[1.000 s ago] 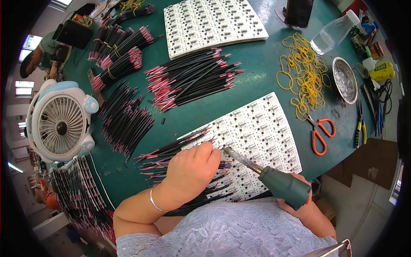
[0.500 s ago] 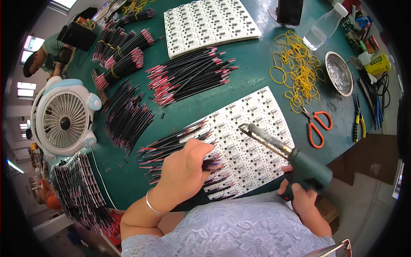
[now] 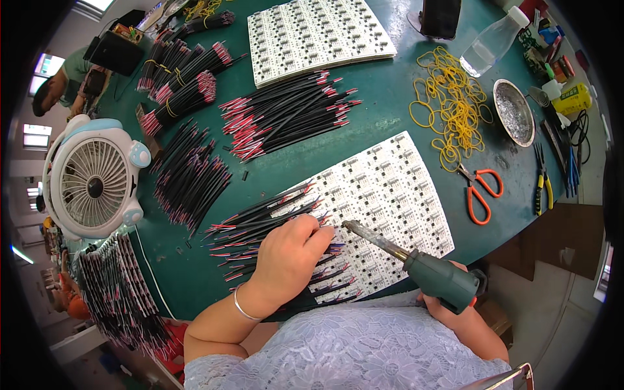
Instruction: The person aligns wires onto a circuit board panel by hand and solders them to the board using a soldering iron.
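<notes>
The right hand (image 3: pixel 448 318) grips one dark-green, pistol-shaped soldering tool (image 3: pixel 434 278), its metal tip just beside the left hand (image 3: pixel 286 260), whose fingers pinch narrowly, hiding any wire held, over one white rectangular circuit panel (image 3: pixel 398 188) on the green table (image 3: pixel 387 104). Steady wire and tip should help; black-sleeved wires (image 3: pixel 265 213) across the panel's left edge overlap beyond counting

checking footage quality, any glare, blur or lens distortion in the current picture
Head view: fisheye bows the edges of the lower white circuit-board panel; pale glare lies on the green tabletop; the window at left is washed out; the soldering gun looks fairly sharp.
</notes>
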`<state>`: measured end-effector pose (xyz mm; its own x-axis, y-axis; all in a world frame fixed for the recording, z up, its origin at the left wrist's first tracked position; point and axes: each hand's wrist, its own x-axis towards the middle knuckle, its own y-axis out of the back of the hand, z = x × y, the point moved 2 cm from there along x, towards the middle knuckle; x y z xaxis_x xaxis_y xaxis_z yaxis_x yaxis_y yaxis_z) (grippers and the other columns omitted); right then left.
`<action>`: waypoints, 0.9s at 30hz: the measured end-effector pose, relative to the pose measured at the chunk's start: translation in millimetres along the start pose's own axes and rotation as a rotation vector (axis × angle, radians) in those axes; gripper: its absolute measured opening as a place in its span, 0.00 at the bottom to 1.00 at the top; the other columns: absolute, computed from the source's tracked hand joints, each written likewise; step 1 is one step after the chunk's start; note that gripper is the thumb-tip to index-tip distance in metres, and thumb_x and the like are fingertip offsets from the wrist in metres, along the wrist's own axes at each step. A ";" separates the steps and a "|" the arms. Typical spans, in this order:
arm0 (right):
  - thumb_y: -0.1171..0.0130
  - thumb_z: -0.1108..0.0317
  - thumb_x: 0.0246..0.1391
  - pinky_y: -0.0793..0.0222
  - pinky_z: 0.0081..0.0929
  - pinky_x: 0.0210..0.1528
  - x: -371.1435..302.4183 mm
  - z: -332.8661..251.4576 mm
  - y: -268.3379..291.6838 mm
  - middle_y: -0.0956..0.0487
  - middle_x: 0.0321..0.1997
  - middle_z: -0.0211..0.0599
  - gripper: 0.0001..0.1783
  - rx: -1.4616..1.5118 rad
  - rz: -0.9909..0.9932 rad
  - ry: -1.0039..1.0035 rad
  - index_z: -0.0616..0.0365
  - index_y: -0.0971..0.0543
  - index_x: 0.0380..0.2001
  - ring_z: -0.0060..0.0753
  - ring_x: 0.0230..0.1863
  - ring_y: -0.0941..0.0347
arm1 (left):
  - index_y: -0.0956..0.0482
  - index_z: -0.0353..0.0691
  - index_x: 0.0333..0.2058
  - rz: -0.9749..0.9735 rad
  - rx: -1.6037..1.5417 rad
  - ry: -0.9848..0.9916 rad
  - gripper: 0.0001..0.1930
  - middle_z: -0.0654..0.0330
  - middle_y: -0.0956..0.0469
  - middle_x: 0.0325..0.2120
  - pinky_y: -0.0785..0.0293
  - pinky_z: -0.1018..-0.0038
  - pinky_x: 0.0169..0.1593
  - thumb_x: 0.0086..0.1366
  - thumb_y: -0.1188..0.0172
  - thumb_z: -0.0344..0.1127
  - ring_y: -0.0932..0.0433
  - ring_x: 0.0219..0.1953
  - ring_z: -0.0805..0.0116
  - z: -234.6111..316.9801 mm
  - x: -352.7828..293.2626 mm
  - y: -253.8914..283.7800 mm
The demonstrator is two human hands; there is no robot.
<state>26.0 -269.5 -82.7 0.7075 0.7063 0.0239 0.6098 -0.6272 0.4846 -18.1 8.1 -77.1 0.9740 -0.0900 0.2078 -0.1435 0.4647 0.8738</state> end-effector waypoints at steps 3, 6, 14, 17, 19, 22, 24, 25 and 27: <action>0.42 0.75 0.46 0.28 0.28 0.33 3.6 -2.9 1.9 0.24 0.32 0.36 0.14 0.002 -0.068 -0.082 0.62 0.25 0.39 0.30 0.27 0.24 | 0.21 0.38 0.33 -0.014 -0.031 -0.006 0.11 0.58 0.31 0.26 0.30 0.69 0.27 0.48 0.40 0.23 0.27 0.25 0.60 -2.7 -0.7 -3.0; 0.40 0.75 0.41 0.32 0.34 0.42 4.8 -5.4 3.4 0.23 0.35 0.37 0.14 -0.071 -0.027 0.002 0.59 0.22 0.37 0.38 0.36 0.25 | 0.22 0.37 0.33 -0.040 -0.033 -0.001 0.11 0.58 0.31 0.26 0.30 0.69 0.27 0.48 0.41 0.23 0.27 0.25 0.60 -1.3 0.2 -1.0; 0.39 0.75 0.37 0.34 0.37 0.45 4.2 -6.9 -0.3 0.21 0.39 0.39 0.17 0.037 -0.016 -0.144 0.58 0.21 0.37 0.45 0.40 0.27 | 0.23 0.37 0.34 -0.110 -0.003 -0.002 0.10 0.58 0.31 0.27 0.30 0.68 0.28 0.49 0.42 0.25 0.27 0.26 0.60 -0.2 1.6 2.5; 0.39 0.74 0.38 0.32 0.35 0.43 8.1 -7.7 0.6 0.21 0.37 0.39 0.17 -0.032 -0.088 -0.088 0.58 0.21 0.37 0.45 0.37 0.26 | 0.23 0.37 0.34 -0.161 0.016 0.003 0.10 0.58 0.32 0.27 0.30 0.68 0.28 0.50 0.42 0.25 0.27 0.26 0.60 0.7 3.8 4.3; 0.39 0.74 0.38 0.31 0.34 0.42 12.7 -10.5 3.1 0.21 0.37 0.39 0.16 -0.054 -0.110 -0.060 0.58 0.21 0.36 0.45 0.37 0.26 | 0.24 0.37 0.34 -0.185 0.026 0.006 0.10 0.58 0.32 0.27 0.30 0.68 0.28 0.50 0.42 0.25 0.27 0.27 0.60 1.8 5.7 5.8; 0.39 0.74 0.38 0.31 0.34 0.40 13.4 -11.3 1.2 0.21 0.35 0.39 0.14 -0.031 -0.081 -0.033 0.58 0.21 0.35 0.44 0.35 0.25 | 0.24 0.38 0.33 -0.244 0.072 0.025 0.09 0.58 0.32 0.27 0.29 0.67 0.29 0.50 0.43 0.26 0.27 0.28 0.60 4.2 8.9 7.0; 0.39 0.73 0.39 0.30 0.35 0.39 11.6 -8.9 0.9 0.22 0.34 0.39 0.13 0.017 -0.029 -0.034 0.58 0.21 0.33 0.44 0.34 0.25 | 0.24 0.38 0.34 -0.265 0.100 0.022 0.10 0.58 0.32 0.27 0.29 0.67 0.29 0.50 0.43 0.26 0.26 0.29 0.60 5.2 10.1 7.7; 0.40 0.73 0.41 0.30 0.33 0.37 10.0 -6.2 2.3 0.22 0.33 0.39 0.13 0.040 -0.026 -0.033 0.59 0.22 0.34 0.40 0.31 0.25 | 0.24 0.38 0.34 -0.267 0.101 0.021 0.10 0.58 0.32 0.27 0.29 0.67 0.29 0.50 0.43 0.26 0.26 0.29 0.60 5.6 10.8 8.0; 0.41 0.73 0.44 0.29 0.31 0.35 6.0 -1.8 3.0 0.23 0.31 0.39 0.12 0.065 -0.021 -0.032 0.60 0.23 0.36 0.37 0.29 0.24 | 0.24 0.38 0.33 -0.280 0.118 0.014 0.09 0.58 0.32 0.27 0.29 0.67 0.29 0.50 0.43 0.26 0.26 0.29 0.61 6.3 11.9 8.2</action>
<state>31.4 -266.6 -79.6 0.7045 0.7095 -0.0142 0.6460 -0.6329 0.4267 -8.8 5.3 -64.7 0.9807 -0.1880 -0.0539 0.1127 0.3177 0.9415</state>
